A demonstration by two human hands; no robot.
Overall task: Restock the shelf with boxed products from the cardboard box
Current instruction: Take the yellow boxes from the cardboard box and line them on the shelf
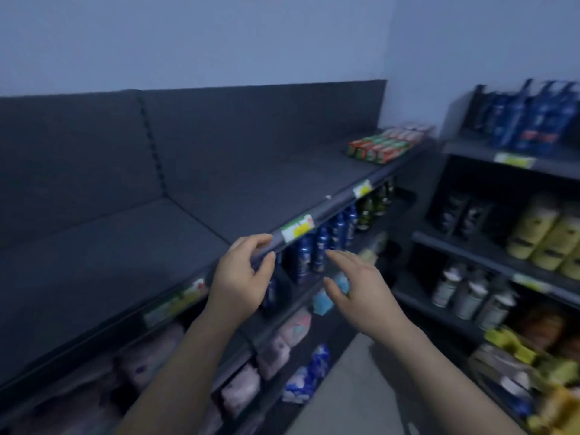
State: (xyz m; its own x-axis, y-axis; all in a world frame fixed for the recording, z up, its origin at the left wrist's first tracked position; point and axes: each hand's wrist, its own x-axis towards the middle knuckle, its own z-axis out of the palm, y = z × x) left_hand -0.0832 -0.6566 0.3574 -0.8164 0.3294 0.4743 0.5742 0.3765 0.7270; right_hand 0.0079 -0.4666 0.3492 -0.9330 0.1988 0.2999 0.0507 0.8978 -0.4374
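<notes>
No cardboard box can be seen, so it cannot be told where the new boxes are. The top shelf (194,196) is mostly bare. A small row of boxed products (379,147) is laid flat at the far right end of the top shelf. Their long sides seem to run along the shelf.

The left hand (243,274) is set at the front edge of the top shelf, near its middle. Its fingers are bent over the edge with the thumb below, so the edge looks lightly held. The right hand (356,285) is held just below that front edge, a little to the right. Its fingers are spread and nothing is in it.

The boxed products are well off to the right of both hands, and the right hand is nearer to them. The bare space to be filled is just behind the left hand.
</notes>
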